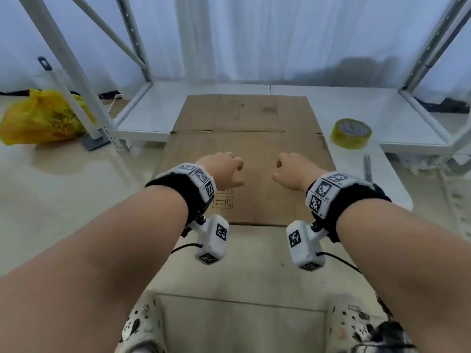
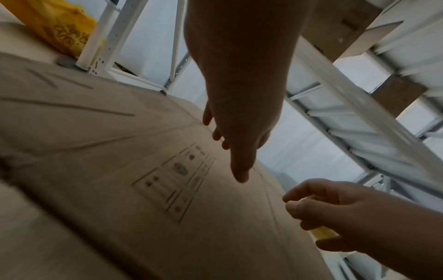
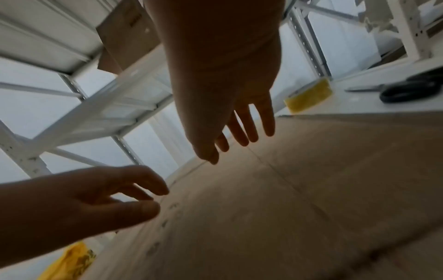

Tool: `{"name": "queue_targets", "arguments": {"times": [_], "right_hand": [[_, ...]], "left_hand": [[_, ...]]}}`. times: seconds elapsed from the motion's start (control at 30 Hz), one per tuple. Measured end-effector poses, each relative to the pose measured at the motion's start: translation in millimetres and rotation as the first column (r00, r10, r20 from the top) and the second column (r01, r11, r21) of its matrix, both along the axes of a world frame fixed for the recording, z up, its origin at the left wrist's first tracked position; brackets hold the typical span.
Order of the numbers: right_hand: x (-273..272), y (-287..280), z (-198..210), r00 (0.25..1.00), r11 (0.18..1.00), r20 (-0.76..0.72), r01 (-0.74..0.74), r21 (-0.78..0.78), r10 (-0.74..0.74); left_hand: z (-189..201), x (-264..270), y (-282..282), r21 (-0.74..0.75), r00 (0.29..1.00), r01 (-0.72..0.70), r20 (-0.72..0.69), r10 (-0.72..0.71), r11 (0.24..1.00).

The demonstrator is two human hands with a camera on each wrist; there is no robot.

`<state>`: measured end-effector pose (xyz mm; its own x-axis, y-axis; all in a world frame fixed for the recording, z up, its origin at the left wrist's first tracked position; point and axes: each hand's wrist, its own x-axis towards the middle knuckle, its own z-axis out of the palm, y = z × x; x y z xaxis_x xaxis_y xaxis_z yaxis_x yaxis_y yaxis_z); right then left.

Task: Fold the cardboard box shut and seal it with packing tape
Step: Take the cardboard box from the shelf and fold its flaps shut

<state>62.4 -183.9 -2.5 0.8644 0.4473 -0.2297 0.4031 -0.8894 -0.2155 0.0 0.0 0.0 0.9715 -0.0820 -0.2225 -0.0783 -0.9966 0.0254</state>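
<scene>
Flattened cardboard box point(image 1: 244, 159) lies mid-frame, long axis running away from the person. Left hand point(image 1: 224, 171) and right hand point(image 1: 293, 171) hover over it, loosely curled, empty. Tape roll point(image 1: 351, 133) sits right, nearer the right hand.

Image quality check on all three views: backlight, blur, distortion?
Head view: evenly lit, wide-angle bending at the shelf posts. Left wrist view: left hand backlit to silhouette, cardboard box print smeared. Right wrist view: right hand dark against bright background, cardboard soft.
</scene>
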Motion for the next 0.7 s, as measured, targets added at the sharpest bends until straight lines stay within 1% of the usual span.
{"name": "queue_targets", "arguments": {"times": [0.07,0.13,0.17,0.27,0.33,0.4,0.47,0.57,0.7], "right_hand": [[-0.9,2.4,-11.0,0.998,0.993,-0.067,-0.027,-0.111,0.019],[-3.7,5.8,-18.5,0.991,0.977,-0.125,-0.064,-0.203,0.039],[-3.2,8.7,-21.9,0.989,0.971,-0.140,-0.081,-0.225,0.050],[-0.1,17.1,-27.7,0.988,0.965,-0.142,-0.100,-0.243,0.066],[3.9,19.0,-32.8,0.986,0.961,-0.153,-0.100,-0.258,0.061],[6.6,16.7,-36.4,0.985,0.957,-0.159,-0.102,-0.273,0.060],[8.7,12.6,-37.1,0.981,0.950,-0.185,-0.105,-0.295,0.051],[7.8,5.7,-32.4,0.971,0.937,-0.228,-0.138,-0.321,0.065],[3.5,-5.0,-28.3,0.980,0.953,-0.190,-0.115,-0.280,0.062]], "left_hand": [[-13.9,-1.2,-2.6,0.025,0.993,-0.013,-0.120,0.016,1.000],[-29.5,-5.2,-4.9,0.048,0.979,0.008,-0.201,0.002,0.999],[-36.6,-6.1,-4.9,0.047,0.975,0.026,-0.220,-0.015,0.999],[-46.0,-9.3,-2.3,0.043,0.971,0.037,-0.236,-0.026,0.998],[-48.8,-7.3,0.0,0.059,0.960,0.049,-0.277,-0.031,0.997],[-48.5,-1.4,0.2,0.080,0.954,0.097,-0.292,-0.070,0.992],[-49.4,6.4,0.9,0.074,0.946,0.132,-0.306,-0.104,0.988],[-53.3,8.7,-4.0,0.088,0.940,0.148,-0.322,-0.113,0.985],[-55.3,2.4,-10.3,0.110,0.943,0.158,-0.310,-0.117,0.981]]}}
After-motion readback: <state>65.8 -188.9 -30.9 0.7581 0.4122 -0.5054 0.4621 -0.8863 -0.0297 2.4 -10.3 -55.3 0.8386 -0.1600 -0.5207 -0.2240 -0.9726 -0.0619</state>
